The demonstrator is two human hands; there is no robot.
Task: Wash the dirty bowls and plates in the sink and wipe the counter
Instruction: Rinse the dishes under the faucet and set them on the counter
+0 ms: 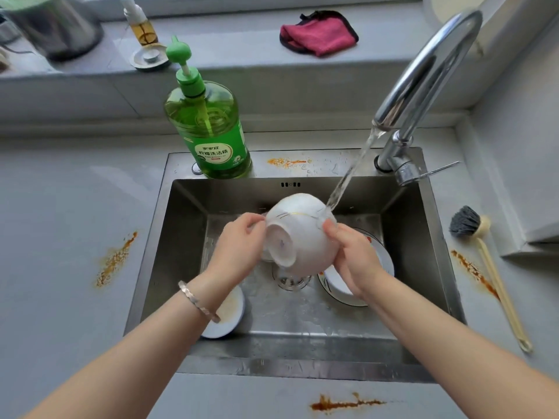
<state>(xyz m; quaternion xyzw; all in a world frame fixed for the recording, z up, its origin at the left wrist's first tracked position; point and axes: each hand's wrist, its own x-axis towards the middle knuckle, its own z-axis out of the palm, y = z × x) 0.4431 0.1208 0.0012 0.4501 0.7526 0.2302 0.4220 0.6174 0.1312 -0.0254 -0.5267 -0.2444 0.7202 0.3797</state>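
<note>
A white bowl point(305, 234) with thin gold lines is held upside down and tilted over the steel sink point(417, 237), its foot ring facing me. My left hand point(239, 249) grips its left rim. My right hand point(354, 258) holds its right side. Water from the chrome faucet point(429, 74) strikes the bowl's upper right. Under my right hand lies a plate with a bowl on it point(341, 287). A dirty bowl point(225, 316) sits at the sink's front left, partly hidden by my left wrist.
A green dish soap bottle point(208, 125) stands on the sink's back edge. A dish brush point(484, 261) lies on the right counter. A pink cloth point(317, 33) rests on the windowsill. Orange-brown stains mark the counter on the left point(116, 260), on the right point(473, 272), at the front point(344, 403).
</note>
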